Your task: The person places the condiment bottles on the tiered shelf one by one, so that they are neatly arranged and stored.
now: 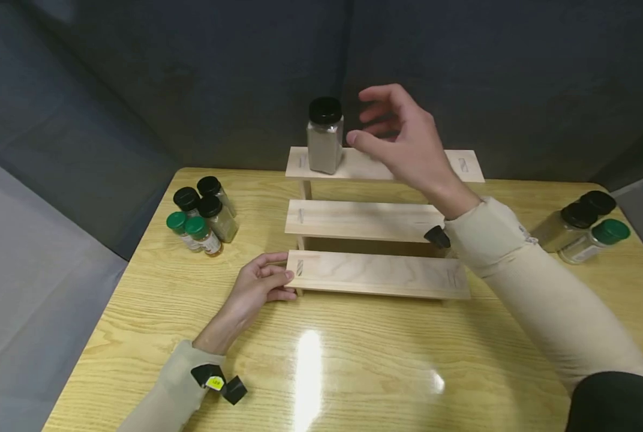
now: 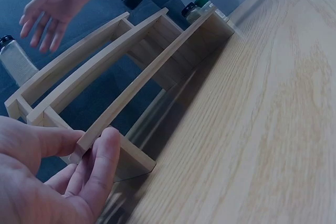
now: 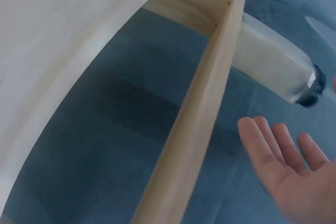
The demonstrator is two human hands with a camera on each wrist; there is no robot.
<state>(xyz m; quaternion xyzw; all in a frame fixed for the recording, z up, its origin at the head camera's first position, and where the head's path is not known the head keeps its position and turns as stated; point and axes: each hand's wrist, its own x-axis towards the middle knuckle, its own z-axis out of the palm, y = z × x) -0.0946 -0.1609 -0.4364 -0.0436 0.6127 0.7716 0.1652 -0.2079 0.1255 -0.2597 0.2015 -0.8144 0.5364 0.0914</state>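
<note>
While the right arm stretches diagonally up across the wooden rack, its right hand hangs over the top tier, wrist bent, thumb and fingers spread in a loose, wide curve, and nothing in them! Just beside those fingertips, on the person's left, stands the black-capped jar, upright at the left end of that top tier; the right wrist view shows a gap between fingers and glass, so hand and jar are apart. Down below, the left forearm comes in from the near left corner, and the left hand has the left end of the lowest tier, thumb on the upper face, fingers tucked round the end and beneath, a snug pinch on the wood, clear in the left wrist view. Off to the left, beyond that hand, five jars huddle on the table, three capped black, two green; over on the right, past the cream sleeve, stand three more jars, two black caps and one green.
</note>
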